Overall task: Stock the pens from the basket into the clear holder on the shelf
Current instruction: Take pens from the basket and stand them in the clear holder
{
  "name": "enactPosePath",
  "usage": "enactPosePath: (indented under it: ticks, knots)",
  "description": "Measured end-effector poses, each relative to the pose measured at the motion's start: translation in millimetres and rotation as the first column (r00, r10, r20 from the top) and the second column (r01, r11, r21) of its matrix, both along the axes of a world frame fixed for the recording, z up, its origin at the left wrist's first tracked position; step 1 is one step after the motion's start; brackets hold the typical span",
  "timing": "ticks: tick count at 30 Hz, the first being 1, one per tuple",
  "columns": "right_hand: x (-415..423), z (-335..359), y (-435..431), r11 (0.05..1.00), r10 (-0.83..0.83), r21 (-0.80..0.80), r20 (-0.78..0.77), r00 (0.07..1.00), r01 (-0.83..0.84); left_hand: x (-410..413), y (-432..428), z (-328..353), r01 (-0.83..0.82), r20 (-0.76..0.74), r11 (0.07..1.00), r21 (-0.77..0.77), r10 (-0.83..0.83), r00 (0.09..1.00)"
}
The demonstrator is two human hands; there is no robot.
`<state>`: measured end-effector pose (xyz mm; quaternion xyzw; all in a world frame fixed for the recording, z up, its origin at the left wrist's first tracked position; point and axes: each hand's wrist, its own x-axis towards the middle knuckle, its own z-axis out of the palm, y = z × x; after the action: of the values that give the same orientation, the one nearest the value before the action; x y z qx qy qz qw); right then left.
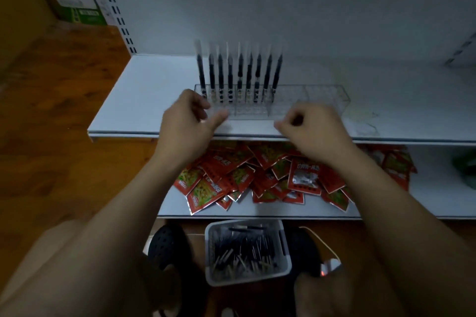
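1. Clear holder [322, 100] stands on the white shelf [134, 100], set back from the shelf's front edge. Shelf board runs on to either side of it and behind it to the back panel.
2. Pens [239, 74]: nine upright in a row in the holder's left part. The holder's right part shows only its holes.
3. Left hand [189, 121] is at the holder's front left corner. Its fingers are loosely curled, the thumb is stretched toward the front wall, and nothing is seen in it. The fingertips are just beside the leftmost pen; contact is blurred.
4. Right hand [309, 126] is before the holder's right half, over the shelf edge. Its fingers are curled in tight; cannot tell whether it pinches anything.
5. Below the holder, red packets [231, 177] are heaped on the lower shelf.
6. Further below the holder, on the floor, the white basket [210, 252] holds loose pens between black shoes [167, 244].
7. Left of the holder, the shelf ends at a corner, with wooden floor [51, 110] beyond.
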<state>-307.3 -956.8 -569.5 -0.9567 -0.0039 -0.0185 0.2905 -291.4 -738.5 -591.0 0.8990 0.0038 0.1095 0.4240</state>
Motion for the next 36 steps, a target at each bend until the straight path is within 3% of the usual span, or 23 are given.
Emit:
enactPosePath:
  ticks: [5,9,15,19,23,25,32,36]
  knots:
    - [-31,-63,16,0.938,0.148,-0.256,-0.312,0.939,-0.233,-42,-24,-38,0.238,-0.205,0.957,0.166,-0.203,0.958]
    - [-49,-131,16,0.846,0.157,-0.347,-0.563,0.812,-0.405,-60,-34,-99,0.351,-0.435,0.917,0.191,-0.242,0.867]
    - [-94,-243,4,0.906,0.064,-0.179,-0.838,0.543,-0.383,-111,-21,-203,0.214,-0.744,0.974,0.081,-0.084,0.663]
    - [-114,-296,6,0.907,0.08,-0.087,-0.925,0.371,-0.412,-132,-22,-248,0.288,-0.863,0.954,0.079,-0.079,0.499]
    - [-101,-327,19,0.937,0.091,-0.035,-0.936,0.34,-0.348,-113,-29,-269,0.293,-0.87,0.955,0.05,-0.103,0.482]
    - [-95,-340,26,0.938,0.093,-0.025,-0.943,0.321,-0.346,-107,-33,-277,0.218,-0.879,0.976,-0.005,-0.108,0.465]
    - [-101,-373,23,0.92,-0.017,-0.164,-0.924,0.382,-0.357,-125,-36,-301,0.063,-0.94,0.993,-0.095,-0.111,0.323]
    - [-95,-368,18,0.926,-0.052,-0.184,-0.927,0.37,-0.329,-120,-38,-296,0.032,-0.937,0.995,-0.094,-0.1,0.334]
